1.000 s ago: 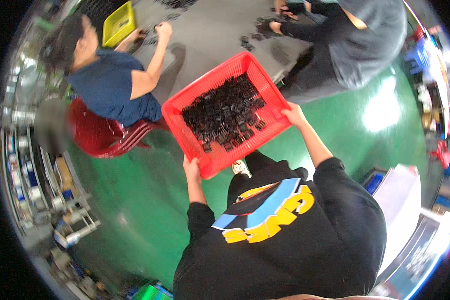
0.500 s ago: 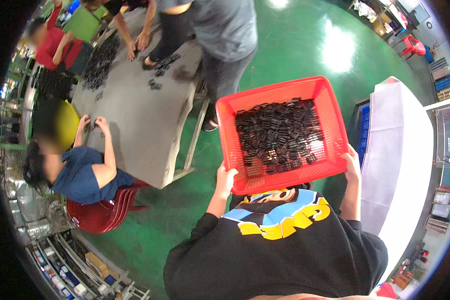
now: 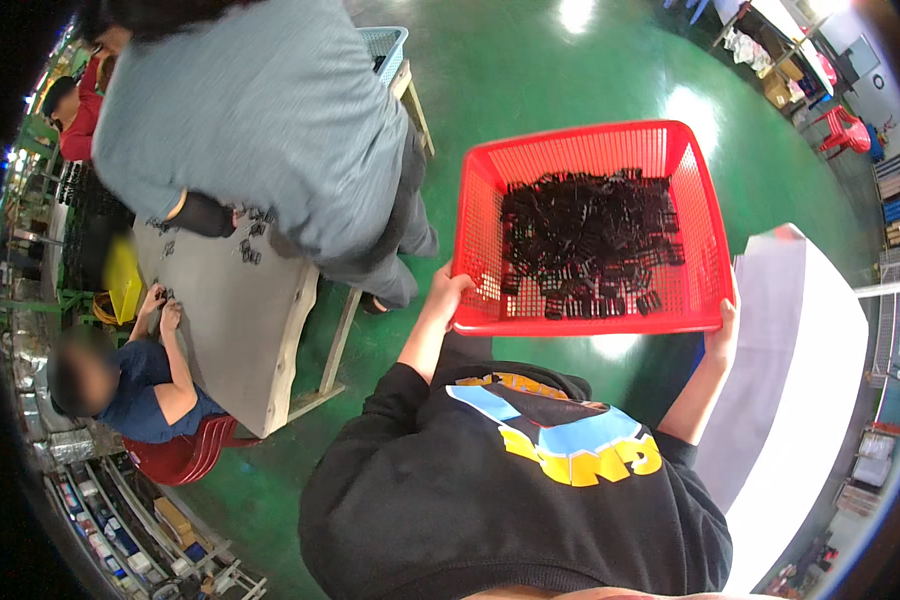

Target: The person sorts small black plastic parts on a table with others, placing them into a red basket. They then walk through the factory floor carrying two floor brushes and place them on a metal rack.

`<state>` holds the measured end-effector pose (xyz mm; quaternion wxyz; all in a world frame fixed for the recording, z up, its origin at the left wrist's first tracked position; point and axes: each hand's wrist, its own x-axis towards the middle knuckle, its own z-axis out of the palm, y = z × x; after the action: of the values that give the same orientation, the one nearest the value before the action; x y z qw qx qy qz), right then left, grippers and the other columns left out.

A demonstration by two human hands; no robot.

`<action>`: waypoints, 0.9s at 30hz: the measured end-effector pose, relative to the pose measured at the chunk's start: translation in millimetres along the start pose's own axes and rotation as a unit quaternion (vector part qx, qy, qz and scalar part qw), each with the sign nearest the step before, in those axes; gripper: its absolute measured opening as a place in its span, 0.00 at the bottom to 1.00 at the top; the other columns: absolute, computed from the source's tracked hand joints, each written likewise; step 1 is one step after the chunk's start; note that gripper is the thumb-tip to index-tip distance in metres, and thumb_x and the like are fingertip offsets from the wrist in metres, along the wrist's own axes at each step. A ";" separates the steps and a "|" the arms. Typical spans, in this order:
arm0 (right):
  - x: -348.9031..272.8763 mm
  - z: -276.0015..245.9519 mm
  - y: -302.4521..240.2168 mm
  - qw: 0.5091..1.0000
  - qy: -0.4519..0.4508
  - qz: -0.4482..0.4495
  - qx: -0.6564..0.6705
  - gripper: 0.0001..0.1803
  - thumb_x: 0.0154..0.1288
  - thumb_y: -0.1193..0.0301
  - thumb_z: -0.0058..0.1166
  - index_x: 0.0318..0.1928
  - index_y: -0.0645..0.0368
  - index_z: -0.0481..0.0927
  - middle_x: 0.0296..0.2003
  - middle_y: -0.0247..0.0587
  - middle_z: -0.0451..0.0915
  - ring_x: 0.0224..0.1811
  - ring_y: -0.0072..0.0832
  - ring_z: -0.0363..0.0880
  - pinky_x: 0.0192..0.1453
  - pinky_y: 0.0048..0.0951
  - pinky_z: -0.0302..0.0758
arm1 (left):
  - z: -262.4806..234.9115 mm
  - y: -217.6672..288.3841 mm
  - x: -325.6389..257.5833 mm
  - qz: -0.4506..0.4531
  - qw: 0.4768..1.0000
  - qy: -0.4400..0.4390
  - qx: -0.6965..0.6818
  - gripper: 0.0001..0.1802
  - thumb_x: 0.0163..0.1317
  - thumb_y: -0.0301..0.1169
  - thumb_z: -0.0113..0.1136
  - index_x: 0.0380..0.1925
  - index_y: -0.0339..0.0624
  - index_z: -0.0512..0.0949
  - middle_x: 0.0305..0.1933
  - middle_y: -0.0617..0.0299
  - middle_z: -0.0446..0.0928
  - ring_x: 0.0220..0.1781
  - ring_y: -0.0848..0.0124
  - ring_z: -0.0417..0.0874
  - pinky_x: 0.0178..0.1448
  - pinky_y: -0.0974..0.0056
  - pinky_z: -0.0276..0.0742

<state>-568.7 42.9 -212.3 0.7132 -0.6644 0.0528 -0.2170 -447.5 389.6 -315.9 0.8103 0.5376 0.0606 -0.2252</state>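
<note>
A red plastic basket (image 3: 585,325) with perforated walls is held out in front of my body. Heaped inside it are many small black plastic pieces (image 3: 590,235), too small to make out singly. My left hand (image 3: 448,295) is closed around the basket's near left corner, thumb at the rim. At its near right corner, my right hand (image 3: 722,325) grips the rim from the side, with the fingers partly hidden by the basket wall.
A person in a grey shirt (image 3: 250,120) stands close on the left, leaning over a grey table (image 3: 225,340) with black pieces. Another person (image 3: 160,390) sits there on stacked dark red chairs (image 3: 185,455). A white-covered table (image 3: 820,400) stands right; a light blue basket (image 3: 398,42) is behind.
The basket, in both my hands, sits higher and further right in view. The grey-shirted person now shows further left, bent over the table and covering much of its far part.
</note>
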 end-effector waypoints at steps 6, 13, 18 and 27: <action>1.5 -8.7 -8.0 0.998 0.015 -0.056 0.001 0.42 0.43 0.49 0.47 0.53 0.66 0.52 0.51 0.46 0.57 0.54 0.33 0.54 0.56 0.32 0.51 | 15.6 -23.3 -8.2 0.089 0.993 -0.017 -0.071 0.19 0.35 0.18 0.40 0.35 0.32 0.66 0.30 0.59 0.71 0.30 0.72 0.72 0.36 0.71 0.67; -69.0 -76.1 -61.1 0.983 -0.168 -0.017 -0.074 0.49 0.39 0.36 0.39 0.52 0.65 0.53 0.51 0.42 0.57 0.54 0.31 0.54 0.56 0.32 0.52 | 67.2 -153.6 -200.1 0.145 0.964 0.081 -0.206 0.20 0.37 0.17 0.37 0.36 0.34 0.64 0.33 0.59 0.70 0.34 0.72 0.71 0.40 0.71 0.66; 80.6 -82.6 -20.3 0.952 -0.302 -0.030 -0.037 0.50 0.39 0.33 0.31 0.52 0.64 0.54 0.51 0.42 0.57 0.53 0.31 0.55 0.56 0.35 0.51 | 122.7 -156.2 -150.5 0.165 0.940 0.209 -0.211 0.20 0.38 0.17 0.38 0.37 0.34 0.64 0.33 0.60 0.70 0.32 0.73 0.71 0.39 0.71 0.65; 108.6 -131.4 -28.3 0.933 -0.358 -0.006 0.012 0.30 0.49 0.56 0.43 0.48 0.65 0.60 0.46 0.42 0.64 0.49 0.30 0.61 0.53 0.31 0.56 | 263.3 -245.9 -197.5 0.261 0.865 0.337 -0.264 0.20 0.39 0.20 0.39 0.38 0.36 0.65 0.32 0.62 0.69 0.30 0.75 0.69 0.35 0.73 0.65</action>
<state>-525.5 -120.5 -176.4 0.6914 -0.6898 -0.2127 0.0308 -767.2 133.4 -347.0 0.8813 0.3430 0.2445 0.2139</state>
